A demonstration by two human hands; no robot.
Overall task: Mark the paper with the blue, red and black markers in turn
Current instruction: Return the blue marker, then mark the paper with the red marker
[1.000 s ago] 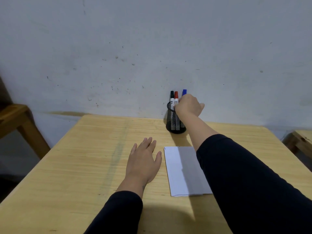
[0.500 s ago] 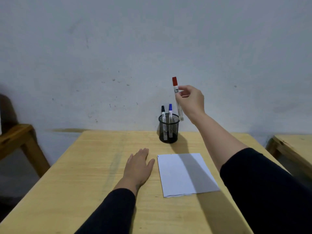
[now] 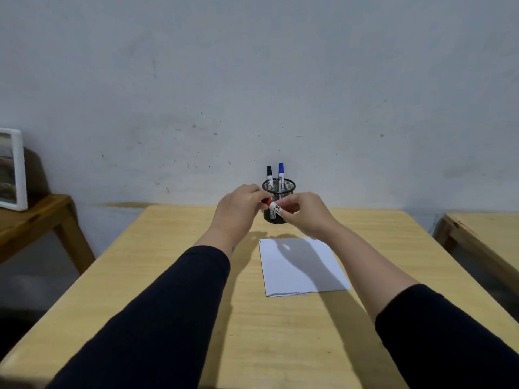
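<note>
Both hands are raised together above the table (image 3: 174, 276), and the red marker (image 3: 273, 206) is held between them. Its red cap end is pinched in the fingers of the left hand (image 3: 238, 210), and its white barrel is gripped by the right hand (image 3: 306, 213). The marker is tilted, cap end higher and to the left. Below and nearer than the hands, the paper (image 3: 300, 266) lies flat, shadowed by the arms. Just behind the hands stands the mesh cup (image 3: 280, 189), with the black marker (image 3: 269, 174) and the blue marker (image 3: 281, 171) upright inside it. Beyond is the wall (image 3: 252, 80).
</note>
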